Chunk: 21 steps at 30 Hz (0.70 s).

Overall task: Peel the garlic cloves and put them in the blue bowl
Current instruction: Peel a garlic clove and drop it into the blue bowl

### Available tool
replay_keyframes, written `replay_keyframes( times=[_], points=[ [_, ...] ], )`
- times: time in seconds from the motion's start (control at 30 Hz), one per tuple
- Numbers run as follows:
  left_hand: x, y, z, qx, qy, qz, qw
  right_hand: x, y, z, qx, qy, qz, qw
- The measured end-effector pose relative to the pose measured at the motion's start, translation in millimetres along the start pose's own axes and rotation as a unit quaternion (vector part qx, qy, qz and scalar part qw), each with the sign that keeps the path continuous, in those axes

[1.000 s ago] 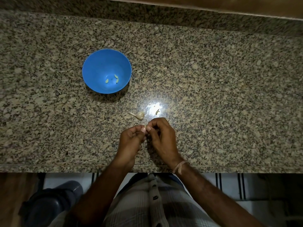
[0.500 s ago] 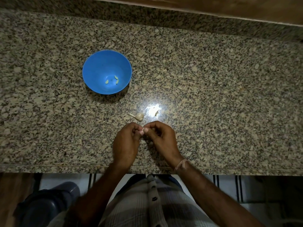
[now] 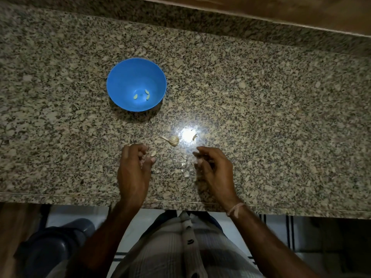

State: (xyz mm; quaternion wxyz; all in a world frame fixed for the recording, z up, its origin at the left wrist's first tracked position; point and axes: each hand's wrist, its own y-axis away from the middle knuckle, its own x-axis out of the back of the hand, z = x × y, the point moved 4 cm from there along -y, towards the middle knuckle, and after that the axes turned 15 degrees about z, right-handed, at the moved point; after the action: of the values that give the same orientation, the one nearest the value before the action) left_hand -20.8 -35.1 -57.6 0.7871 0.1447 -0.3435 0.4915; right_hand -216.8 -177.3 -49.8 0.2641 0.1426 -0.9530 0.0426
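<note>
The blue bowl (image 3: 120,77) stands at the left middle of the granite counter, with three peeled cloves (image 3: 147,91) lying in its bottom. In front of it and to its right lies the rest of a garlic bulb (image 3: 173,139) with its stem. My left hand (image 3: 134,169) hovers near the counter's front, its fingers curled, and a pale garlic clove (image 3: 153,153) sits at its fingertips. My right hand (image 3: 213,170) is a hand's width to the right, fingers curled and blurred. Something pale shows at its fingertips, but I cannot make out what it is.
Bits of garlic skin (image 3: 184,169) are scattered on the counter between my hands. A small scrap (image 3: 194,136) lies beside a bright light reflection. The counter's front edge (image 3: 80,199) runs just below my wrists. A raised granite backsplash runs along the far side.
My hands were pinched together on one clove. They have pulled apart, the left one going left with the clove and the right one going right. Skin bits now show between them.
</note>
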Motion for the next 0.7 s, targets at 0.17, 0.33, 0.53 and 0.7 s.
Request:
replay_keyframes(
  times=[0.17,0.33,0.53,0.7],
  points=[
    [-12.4,50.2,-9.6,-0.014,-0.006,-0.077,0.997,40.0,34.1,31.5,0.003,0.169,-0.012,0.985],
    [-41.0,43.5,19.4,-0.056,-0.022,-0.123,0.991,-1.8,36.0,8.8,-0.018,0.088,0.01,0.996],
    [-29.4,39.9,26.1,-0.036,0.039,-0.106,0.993,-2.2,4.0,-7.6,0.049,0.105,0.01,0.993],
    [-25.3,49.3,6.6,-0.061,-0.051,-0.104,0.991,48.3,-9.7,41.2,-0.01,0.233,0.154,0.96]
  ],
)
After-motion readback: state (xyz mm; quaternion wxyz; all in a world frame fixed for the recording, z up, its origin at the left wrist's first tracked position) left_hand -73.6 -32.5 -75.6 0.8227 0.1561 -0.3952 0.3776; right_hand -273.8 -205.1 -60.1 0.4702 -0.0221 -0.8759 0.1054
